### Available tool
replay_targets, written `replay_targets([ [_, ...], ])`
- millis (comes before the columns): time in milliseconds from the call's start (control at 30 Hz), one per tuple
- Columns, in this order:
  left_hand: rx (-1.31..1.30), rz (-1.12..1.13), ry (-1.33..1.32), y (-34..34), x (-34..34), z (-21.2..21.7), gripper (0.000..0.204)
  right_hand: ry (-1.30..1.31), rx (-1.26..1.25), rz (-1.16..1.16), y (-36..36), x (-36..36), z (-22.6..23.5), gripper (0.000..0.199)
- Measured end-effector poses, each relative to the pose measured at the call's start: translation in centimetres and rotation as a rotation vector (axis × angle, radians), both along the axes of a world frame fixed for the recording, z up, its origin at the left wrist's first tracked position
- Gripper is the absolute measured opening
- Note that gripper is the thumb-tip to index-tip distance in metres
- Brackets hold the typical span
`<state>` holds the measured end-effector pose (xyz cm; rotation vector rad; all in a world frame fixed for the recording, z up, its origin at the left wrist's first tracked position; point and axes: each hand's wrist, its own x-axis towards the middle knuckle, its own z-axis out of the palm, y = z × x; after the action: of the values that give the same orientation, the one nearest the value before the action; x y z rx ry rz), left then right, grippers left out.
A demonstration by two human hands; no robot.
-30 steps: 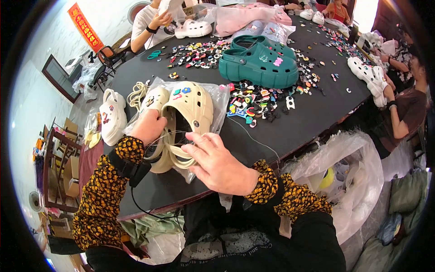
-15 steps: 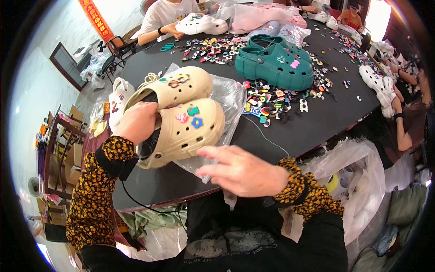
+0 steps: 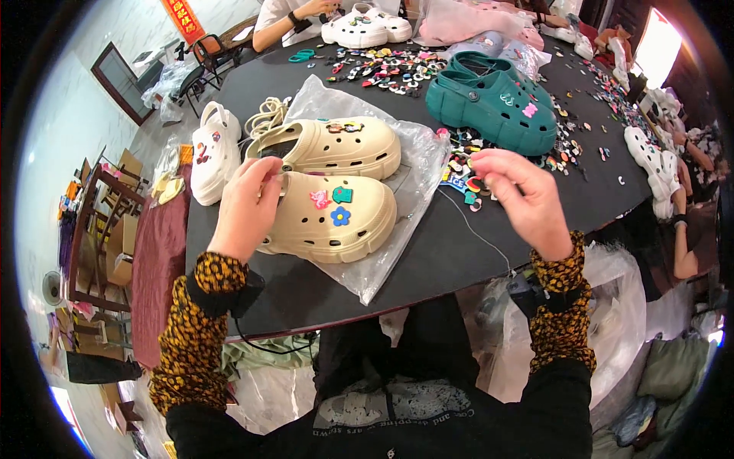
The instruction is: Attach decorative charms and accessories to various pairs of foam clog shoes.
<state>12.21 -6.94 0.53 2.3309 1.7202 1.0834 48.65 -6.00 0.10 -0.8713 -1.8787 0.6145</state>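
Observation:
A pair of beige clogs lies on a clear plastic bag (image 3: 397,222) in front of me. The near beige clog (image 3: 367,226) carries a pink, a green and a blue flower charm; the far beige clog (image 3: 375,145) has brown ones. My left hand (image 3: 248,210) is closed round the heel end of the near clog, its fingertips partly hidden. Over the near edge of a heap of shoe charms (image 3: 462,164), my right hand (image 3: 527,203) has its fingers curled toward the thumb. Whatever lies between those fingers cannot be made out.
Green clogs (image 3: 489,107) with charms stand beyond the heap. A white clog (image 3: 214,157) sits at the left, near beige laces (image 3: 267,116). A thin cord (image 3: 478,233) crosses the black table (image 3: 306,306). Across it, another person's hand (image 3: 317,8) is near white clogs (image 3: 363,30).
My left hand has shifted from between both clogs to the near one's heel. The beige clogs now rest flatter on the bag. My right hand has moved right and away from me, its fingers curling in.

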Motion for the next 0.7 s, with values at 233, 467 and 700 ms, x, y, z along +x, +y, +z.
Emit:
replay_targets([
  [233, -0.385, 0.040, -0.282, -1.5, 0.8, -1.8, 0.024, 0.153, -0.170, -0.158, 2.1, 1.7, -0.2, 0.015],
  [467, -0.402, -0.084, -0.318, -1.2, 0.9, -2.4, 0.022, -0.052, -0.175, -0.260, 4.2, 2.8, -2.2, 0.018],
  [700, -0.755, -0.296, -0.666, -0.2, -1.2, -2.1, 0.029, -0.280, -0.114, -0.247, 5.5, 2.4, -1.5, 0.022],
])
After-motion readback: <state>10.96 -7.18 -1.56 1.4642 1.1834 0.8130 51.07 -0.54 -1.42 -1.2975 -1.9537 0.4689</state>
